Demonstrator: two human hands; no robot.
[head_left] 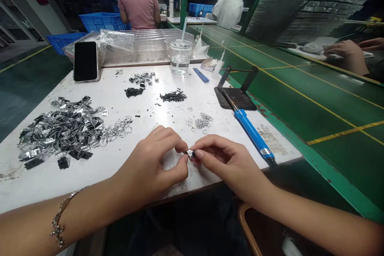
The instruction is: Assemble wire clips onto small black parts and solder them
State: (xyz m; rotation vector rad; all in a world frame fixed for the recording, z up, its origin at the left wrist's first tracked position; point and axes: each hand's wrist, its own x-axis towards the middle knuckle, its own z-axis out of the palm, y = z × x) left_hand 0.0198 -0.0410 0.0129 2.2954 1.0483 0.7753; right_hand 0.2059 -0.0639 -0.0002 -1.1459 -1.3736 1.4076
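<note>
Near the front edge of the white table (144, 128), my left hand (156, 160) and my right hand (223, 158) meet at the fingertips. Between them they pinch a small black and silver piece (190, 153), one hand at each end. Just beyond my fingers lies a small heap of thin silver clips (202, 121). Farther back are a pile of tiny black parts (173, 96), another black pile (134, 92) and some small silver pieces (143, 77). A large heap of black and silver tags (63, 128) spreads at the left, with silver chains (117, 130) beside it.
A blue soldering iron (252, 132) leans on its black stand (237, 98) at the right. Behind are a phone (86, 61), a glass of water (180, 57) and a blue strip (201, 75). Two people (138, 4) (229, 8) are at the back; another person's hands (346, 50) show at right.
</note>
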